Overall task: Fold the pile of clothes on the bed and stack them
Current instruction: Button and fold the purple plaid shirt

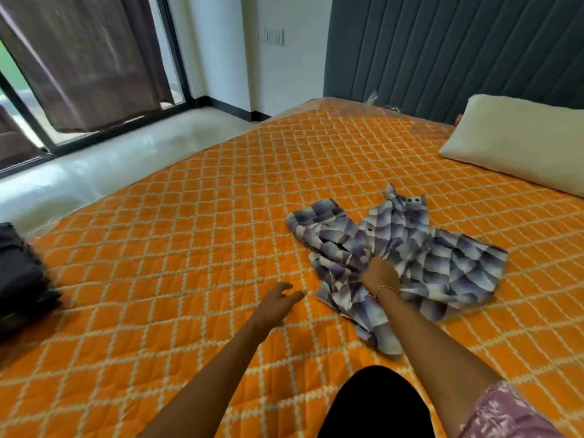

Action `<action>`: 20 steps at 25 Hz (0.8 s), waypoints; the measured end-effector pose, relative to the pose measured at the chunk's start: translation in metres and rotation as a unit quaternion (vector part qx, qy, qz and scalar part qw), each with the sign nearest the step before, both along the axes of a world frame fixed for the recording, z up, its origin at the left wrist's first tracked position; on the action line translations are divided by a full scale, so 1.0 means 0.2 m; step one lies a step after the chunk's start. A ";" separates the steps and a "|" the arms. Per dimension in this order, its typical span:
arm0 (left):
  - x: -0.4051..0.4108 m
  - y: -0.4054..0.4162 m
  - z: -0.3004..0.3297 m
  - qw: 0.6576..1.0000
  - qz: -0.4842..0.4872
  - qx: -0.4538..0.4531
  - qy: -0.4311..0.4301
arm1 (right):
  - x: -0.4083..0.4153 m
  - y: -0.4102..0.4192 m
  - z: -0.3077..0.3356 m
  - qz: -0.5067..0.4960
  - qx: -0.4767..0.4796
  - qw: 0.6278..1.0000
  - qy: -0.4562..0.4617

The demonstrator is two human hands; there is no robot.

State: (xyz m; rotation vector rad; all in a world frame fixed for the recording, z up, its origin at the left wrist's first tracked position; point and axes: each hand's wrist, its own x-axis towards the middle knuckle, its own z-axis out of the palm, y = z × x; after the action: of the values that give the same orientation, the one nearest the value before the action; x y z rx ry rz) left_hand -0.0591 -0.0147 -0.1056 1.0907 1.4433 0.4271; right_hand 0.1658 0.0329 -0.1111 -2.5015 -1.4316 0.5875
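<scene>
Right hand (379,275) is bunching the patterned shirt (410,257), lying crumpled right of centre on the bed (189,248); left hand (279,298) is hovering spread. One-handed tugging is risking twisted, uneven folds.

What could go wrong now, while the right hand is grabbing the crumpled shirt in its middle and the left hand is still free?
1. The right hand grips the patterned shirt in a bunch, so it may lift up tangled and be hard to lay flat.
2. The left hand holds nothing, so one-handed pulling could drag the shirt toward the bed edge.
</scene>
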 end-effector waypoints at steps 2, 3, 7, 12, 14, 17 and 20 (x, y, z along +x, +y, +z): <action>-0.03 -0.05 0.01 0.989 0.043 -0.102 -0.093 | -0.15 -0.02 0.04 0.028 0.011 0.994 0.101; -0.04 -0.07 0.02 0.977 0.066 -0.130 -0.158 | -0.24 -0.03 0.06 0.023 0.018 0.984 0.175; -0.19 -0.14 0.06 0.920 0.201 -0.095 -0.322 | -0.69 -0.11 0.18 -0.041 0.048 0.880 0.471; -0.56 -0.18 0.34 0.946 0.268 0.038 -0.176 | -1.08 -0.26 0.37 0.001 0.019 0.776 0.630; -0.69 -0.18 0.48 0.945 0.298 0.128 -0.048 | -1.19 -0.31 0.51 0.053 0.011 0.779 0.624; -0.84 -0.24 0.70 0.912 0.337 0.222 0.081 | -1.33 -0.37 0.68 0.185 0.104 0.821 0.531; -0.96 -0.28 0.98 0.901 0.304 0.297 0.082 | -1.46 -0.46 0.80 0.391 0.219 0.823 0.350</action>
State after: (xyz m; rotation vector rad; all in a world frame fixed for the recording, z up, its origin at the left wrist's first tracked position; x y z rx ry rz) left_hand -0.2517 -0.0707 0.0908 1.1378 1.8614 1.3161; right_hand -0.1264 -0.0584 0.0489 -1.0716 -1.9017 1.0121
